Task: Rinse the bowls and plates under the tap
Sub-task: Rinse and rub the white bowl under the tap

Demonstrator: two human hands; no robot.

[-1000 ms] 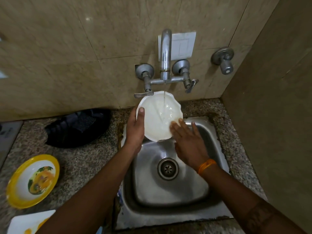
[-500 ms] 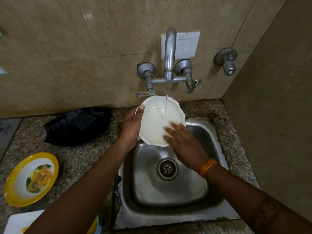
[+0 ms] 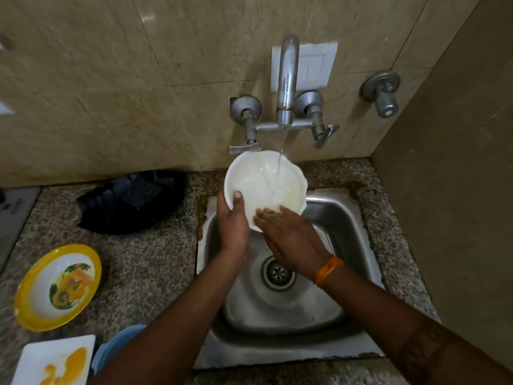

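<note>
A white scalloped bowl [image 3: 263, 182] is held tilted under the running tap [image 3: 287, 79], over the back of the steel sink [image 3: 347, 218]. Water streams into it. My left hand [image 3: 233, 226] grips its left rim, thumb inside. The flat fingers of my right hand [image 3: 288, 237] rub the bowl's lower inside; an orange thread band circles that wrist. On the counter at left sits a yellow-rimmed bowl [image 3: 58, 287] with orange residue, and a white square plate [image 3: 52, 362] smeared orange lies at the bottom left corner.
A black tray [image 3: 130, 201] holding a dark scrub pad rests on the granite counter left of the sink. A blue object [image 3: 116, 348] peeks out under my left forearm. A second wall valve [image 3: 383, 93] is at the right, beside a tiled side wall.
The bowl has turned in my hands under the stream. My right hand slid left along its lower inside. My left hand shifted lower on the rim.
</note>
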